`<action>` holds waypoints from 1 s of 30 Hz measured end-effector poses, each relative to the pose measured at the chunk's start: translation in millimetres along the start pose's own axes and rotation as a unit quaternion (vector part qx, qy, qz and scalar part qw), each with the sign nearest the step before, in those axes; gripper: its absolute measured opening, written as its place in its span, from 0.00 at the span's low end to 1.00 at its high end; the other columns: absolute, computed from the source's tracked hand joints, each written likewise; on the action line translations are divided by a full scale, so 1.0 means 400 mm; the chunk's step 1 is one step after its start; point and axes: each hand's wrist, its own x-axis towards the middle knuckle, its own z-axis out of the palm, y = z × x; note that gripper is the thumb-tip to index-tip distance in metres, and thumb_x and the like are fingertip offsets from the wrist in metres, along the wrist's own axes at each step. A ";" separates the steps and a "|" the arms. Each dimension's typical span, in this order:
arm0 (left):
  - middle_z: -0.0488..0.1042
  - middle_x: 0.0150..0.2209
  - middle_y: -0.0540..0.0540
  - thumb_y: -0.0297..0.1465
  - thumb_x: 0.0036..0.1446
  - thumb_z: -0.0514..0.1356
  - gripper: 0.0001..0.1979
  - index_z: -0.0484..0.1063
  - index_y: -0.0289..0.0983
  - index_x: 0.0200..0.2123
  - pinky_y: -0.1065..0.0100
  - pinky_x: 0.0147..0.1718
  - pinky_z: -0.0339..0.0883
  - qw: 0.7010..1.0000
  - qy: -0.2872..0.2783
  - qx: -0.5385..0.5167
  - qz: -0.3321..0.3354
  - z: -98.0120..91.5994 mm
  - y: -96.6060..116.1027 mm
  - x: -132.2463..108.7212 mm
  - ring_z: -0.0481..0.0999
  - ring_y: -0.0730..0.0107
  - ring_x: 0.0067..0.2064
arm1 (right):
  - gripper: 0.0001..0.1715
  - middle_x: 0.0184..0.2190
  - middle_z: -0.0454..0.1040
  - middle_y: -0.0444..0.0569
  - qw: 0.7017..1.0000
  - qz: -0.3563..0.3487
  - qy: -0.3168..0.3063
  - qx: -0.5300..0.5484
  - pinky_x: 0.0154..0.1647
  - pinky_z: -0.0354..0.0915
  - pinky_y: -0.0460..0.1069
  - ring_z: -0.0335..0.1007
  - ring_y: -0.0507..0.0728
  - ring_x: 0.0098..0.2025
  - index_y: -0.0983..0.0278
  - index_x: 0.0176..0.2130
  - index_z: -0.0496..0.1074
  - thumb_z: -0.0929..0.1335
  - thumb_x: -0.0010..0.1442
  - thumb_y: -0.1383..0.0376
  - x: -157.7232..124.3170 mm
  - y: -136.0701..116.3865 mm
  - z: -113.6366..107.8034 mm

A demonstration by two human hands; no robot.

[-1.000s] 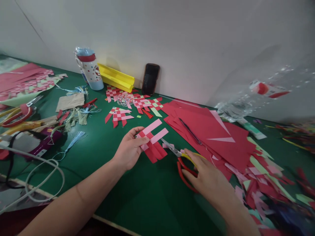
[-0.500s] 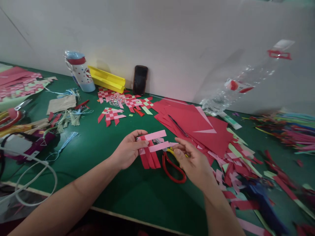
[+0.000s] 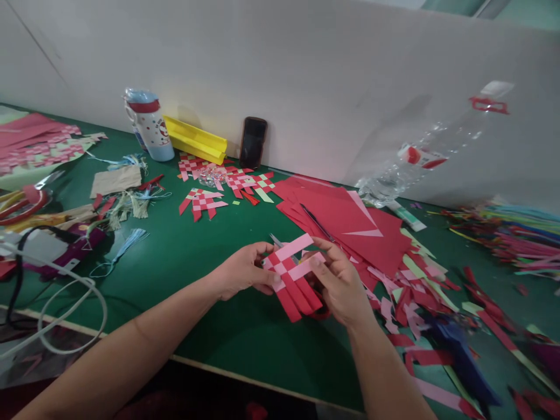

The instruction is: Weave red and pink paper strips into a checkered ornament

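A woven red and pink paper piece is held up over the green table, its strips hanging loose toward the lower right. My left hand pinches its left edge, thumb on the checkered part. At the right, my right hand has thumb and fingers closed on the pink strips. Scissors lie beneath the woven piece, mostly hidden by it and by my right hand. Finished-looking checkered paper pieces lie farther back on the table.
Red paper sheets with a pen lie behind my right hand. Paper scraps spread at the right. A phone, a cup, a yellow holder and a plastic bottle are near the wall. Cables curl at left.
The woven piece has moved right and is turned more face-up, showing more checkered squares. My right hand has closed in on it, and the scissors beneath are now more covered.
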 end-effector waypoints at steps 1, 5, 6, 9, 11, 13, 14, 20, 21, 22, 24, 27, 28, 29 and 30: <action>0.75 0.30 0.49 0.27 0.40 0.74 0.25 0.70 0.34 0.42 0.70 0.27 0.76 1.000 0.006 -0.007 0.007 0.000 0.000 0.000 0.77 0.72 0.29 | 0.29 0.36 0.71 0.45 1.000 -0.007 0.006 0.009 0.29 0.67 0.46 0.66 0.51 0.29 0.59 0.53 0.65 0.71 0.56 0.51 0.000 -0.003 -0.004; 0.77 0.38 0.46 0.27 0.43 0.73 0.22 0.70 0.36 0.42 0.70 0.31 0.77 0.994 0.063 -0.069 0.065 0.000 0.002 0.003 0.79 0.72 0.32 | 0.30 0.42 0.72 0.51 0.999 -0.012 0.013 0.050 0.27 0.66 0.46 0.68 0.54 0.36 0.60 0.49 0.68 0.68 0.57 0.43 0.002 -0.009 -0.020; 0.77 0.38 0.46 0.27 0.44 0.73 0.22 0.70 0.36 0.41 0.70 0.32 0.77 0.991 0.075 -0.082 0.077 0.000 0.003 0.003 0.79 0.72 0.33 | 0.31 0.43 0.72 0.52 0.999 -0.007 -0.005 0.051 0.25 0.65 0.46 0.68 0.55 0.37 0.60 0.49 0.69 0.67 0.56 0.41 0.001 -0.008 -0.022; 0.78 0.38 0.45 0.27 0.45 0.73 0.21 0.69 0.35 0.42 0.69 0.36 0.77 0.987 0.092 -0.091 0.098 0.004 0.003 0.004 0.79 0.71 0.35 | 0.33 0.40 0.73 0.52 0.997 0.005 -0.078 0.018 0.24 0.64 0.47 0.67 0.54 0.33 0.61 0.47 0.70 0.67 0.55 0.40 -0.003 0.003 -0.015; 0.78 0.39 0.44 0.26 0.45 0.73 0.22 0.70 0.35 0.42 0.69 0.36 0.76 0.987 0.093 -0.083 0.101 0.010 0.000 0.003 0.79 0.71 0.36 | 0.30 0.33 0.73 0.48 0.995 0.021 -0.092 -0.016 0.25 0.64 0.47 0.64 0.51 0.27 0.62 0.47 0.71 0.69 0.55 0.43 -0.008 0.012 -0.003; 0.78 0.39 0.44 0.26 0.44 0.73 0.22 0.70 0.34 0.43 0.70 0.35 0.75 0.989 0.086 -0.074 0.096 0.016 -0.005 0.002 0.78 0.72 0.35 | 0.27 0.30 0.72 0.45 0.996 0.036 -0.068 -0.046 0.26 0.63 0.46 0.61 0.49 0.25 0.63 0.46 0.72 0.71 0.56 0.48 -0.012 0.017 0.008; 0.78 0.39 0.44 0.26 0.44 0.73 0.22 0.70 0.34 0.43 0.70 0.35 0.75 0.990 0.078 -0.070 0.092 0.018 -0.007 0.001 0.78 0.72 0.35 | 0.25 0.30 0.73 0.46 0.996 0.038 -0.052 -0.056 0.27 0.63 0.46 0.61 0.49 0.25 0.63 0.46 0.73 0.72 0.56 0.49 -0.013 0.017 0.013; 0.78 0.40 0.44 0.28 0.46 0.72 0.22 0.71 0.36 0.45 0.66 0.37 0.75 0.994 0.037 -0.093 0.052 0.023 -0.001 -0.002 0.79 0.69 0.37 | 0.17 0.27 0.71 0.44 0.995 0.019 -0.044 -0.086 0.26 0.62 0.45 0.60 0.49 0.25 0.63 0.40 0.77 0.71 0.57 0.53 -0.012 -0.003 0.012; 0.79 0.39 0.44 0.28 0.45 0.73 0.22 0.72 0.36 0.44 0.66 0.37 0.74 0.993 0.036 -0.105 0.043 0.023 0.001 -0.003 0.79 0.68 0.36 | 0.17 0.26 0.71 0.43 0.994 0.019 -0.055 -0.095 0.25 0.61 0.45 0.60 0.49 0.25 0.63 0.39 0.77 0.71 0.57 0.53 -0.012 -0.007 0.011; 0.79 0.39 0.44 0.28 0.45 0.73 0.22 0.72 0.36 0.44 0.66 0.37 0.74 0.992 0.035 -0.112 0.035 0.024 0.001 -0.003 0.80 0.67 0.36 | 0.16 0.24 0.70 0.43 0.992 0.018 -0.065 -0.104 0.25 0.61 0.45 0.60 0.50 0.24 0.63 0.38 0.77 0.71 0.56 0.54 -0.012 -0.010 0.012; 0.79 0.40 0.42 0.28 0.44 0.73 0.24 0.73 0.36 0.46 0.65 0.39 0.74 0.993 0.027 -0.116 0.027 0.025 0.000 -0.003 0.80 0.64 0.38 | 0.15 0.23 0.70 0.43 0.990 0.015 -0.078 -0.115 0.25 0.62 0.46 0.62 0.50 0.25 0.63 0.38 0.77 0.71 0.56 0.55 -0.013 -0.015 0.015; 0.79 0.43 0.40 0.28 0.44 0.73 0.26 0.73 0.35 0.48 0.63 0.42 0.74 0.993 0.025 -0.114 0.035 0.028 -0.006 -0.002 0.80 0.62 0.41 | 0.14 0.25 0.71 0.43 0.989 0.009 -0.075 -0.129 0.28 0.64 0.46 0.64 0.51 0.26 0.62 0.38 0.77 0.71 0.55 0.56 -0.015 -0.016 0.023; 0.79 0.44 0.40 0.28 0.44 0.73 0.26 0.73 0.34 0.48 0.63 0.43 0.74 0.992 0.031 -0.117 0.037 0.030 -0.007 -0.001 0.80 0.63 0.41 | 0.14 0.26 0.72 0.43 0.989 0.009 -0.069 -0.133 0.28 0.64 0.46 0.64 0.51 0.27 0.62 0.37 0.77 0.71 0.55 0.56 -0.015 -0.015 0.025; 0.79 0.45 0.40 0.27 0.44 0.73 0.25 0.73 0.34 0.47 0.64 0.42 0.74 0.991 0.039 -0.121 0.039 0.032 -0.009 -0.001 0.80 0.64 0.40 | 0.14 0.26 0.71 0.42 0.989 0.011 -0.063 -0.135 0.28 0.63 0.46 0.64 0.51 0.26 0.62 0.37 0.77 0.71 0.55 0.55 -0.015 -0.013 0.028; 0.79 0.45 0.40 0.26 0.43 0.73 0.25 0.73 0.34 0.46 0.65 0.41 0.74 0.990 0.049 -0.127 0.041 0.033 -0.009 0.000 0.80 0.65 0.40 | 0.14 0.25 0.71 0.42 0.989 0.012 -0.057 -0.136 0.28 0.63 0.46 0.63 0.51 0.26 0.62 0.37 0.77 0.71 0.55 0.55 -0.016 -0.011 0.030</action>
